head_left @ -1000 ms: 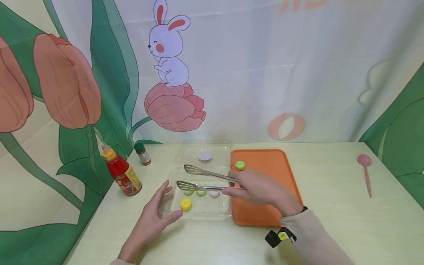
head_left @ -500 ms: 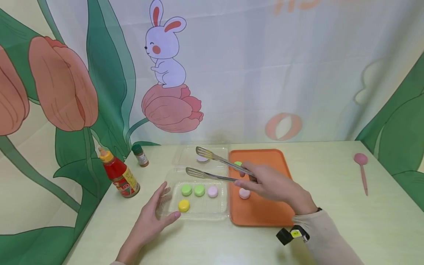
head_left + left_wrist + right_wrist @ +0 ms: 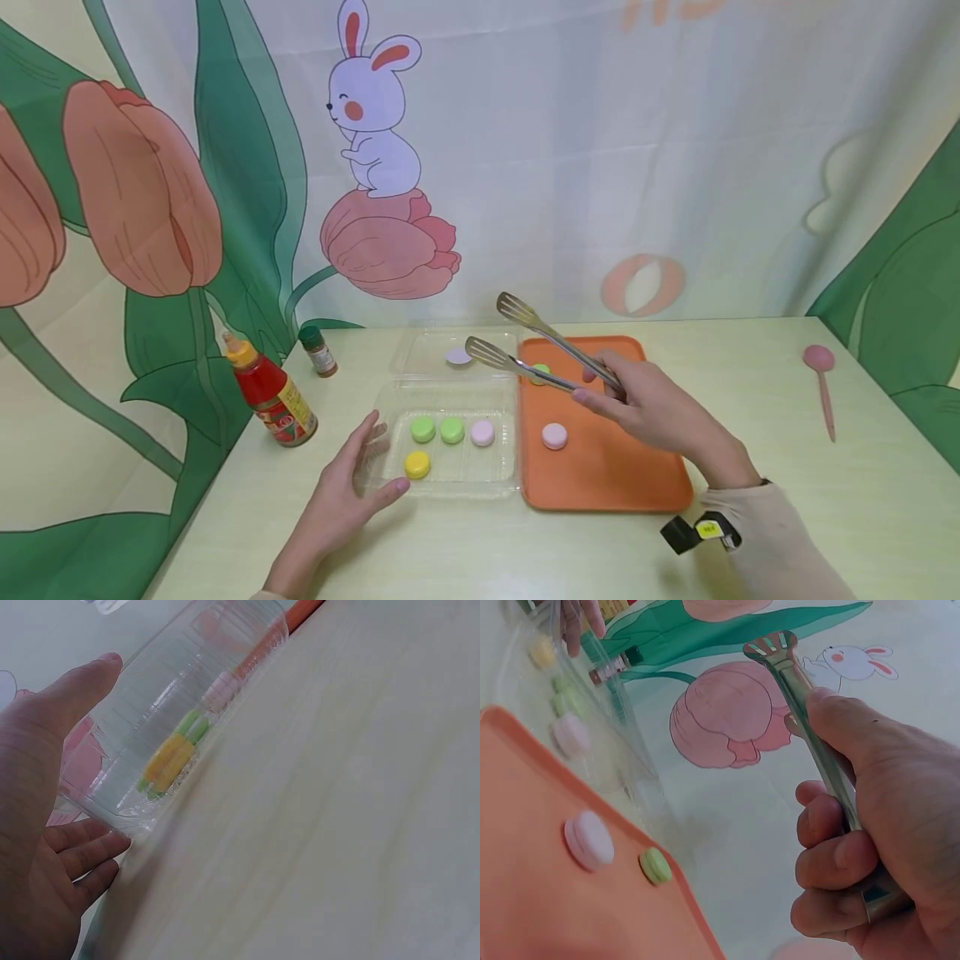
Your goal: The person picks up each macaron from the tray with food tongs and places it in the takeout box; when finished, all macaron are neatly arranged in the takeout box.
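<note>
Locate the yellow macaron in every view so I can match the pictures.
Head: yellow macaron low in the picture, left of centre, in the clear box.
Left wrist: yellow macaron left of centre, near mid-height.
Right wrist: yellow macaron, blurred, near the upper left corner.
Shared landmark: orange tray, also at the left wrist view's top and the right wrist view's lower left.

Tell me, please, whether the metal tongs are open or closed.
Open: the metal tongs in the right hand have their slotted ends clearly apart in the head view.
</note>
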`<action>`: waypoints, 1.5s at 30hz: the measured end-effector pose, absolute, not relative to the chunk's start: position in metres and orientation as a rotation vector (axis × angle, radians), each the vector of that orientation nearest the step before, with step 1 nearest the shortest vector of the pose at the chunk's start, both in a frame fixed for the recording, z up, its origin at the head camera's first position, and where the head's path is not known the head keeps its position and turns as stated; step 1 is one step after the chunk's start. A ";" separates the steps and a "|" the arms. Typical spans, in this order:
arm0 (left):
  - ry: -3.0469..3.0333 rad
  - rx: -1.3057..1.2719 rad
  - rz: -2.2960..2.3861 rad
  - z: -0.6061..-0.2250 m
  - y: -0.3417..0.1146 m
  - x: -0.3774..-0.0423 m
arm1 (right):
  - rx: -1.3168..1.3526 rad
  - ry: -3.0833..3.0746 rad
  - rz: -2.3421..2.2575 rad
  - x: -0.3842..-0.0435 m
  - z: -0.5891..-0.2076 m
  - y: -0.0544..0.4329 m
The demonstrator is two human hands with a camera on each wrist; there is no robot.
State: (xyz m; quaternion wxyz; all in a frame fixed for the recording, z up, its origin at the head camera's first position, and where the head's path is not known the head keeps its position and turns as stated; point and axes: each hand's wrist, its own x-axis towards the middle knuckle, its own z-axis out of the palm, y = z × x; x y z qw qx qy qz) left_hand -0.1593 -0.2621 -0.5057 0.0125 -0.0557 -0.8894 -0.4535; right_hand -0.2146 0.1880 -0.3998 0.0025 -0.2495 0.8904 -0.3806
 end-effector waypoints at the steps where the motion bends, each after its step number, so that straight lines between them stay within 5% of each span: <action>1: -2.775 -0.174 -1.411 -0.506 -0.262 -0.159 | -0.777 2.802 -1.185 -0.215 -0.401 0.191; 45: -2.784 -0.167 -1.426 -0.506 -0.262 -0.159 | -0.437 2.984 -1.157 -0.221 -0.430 0.248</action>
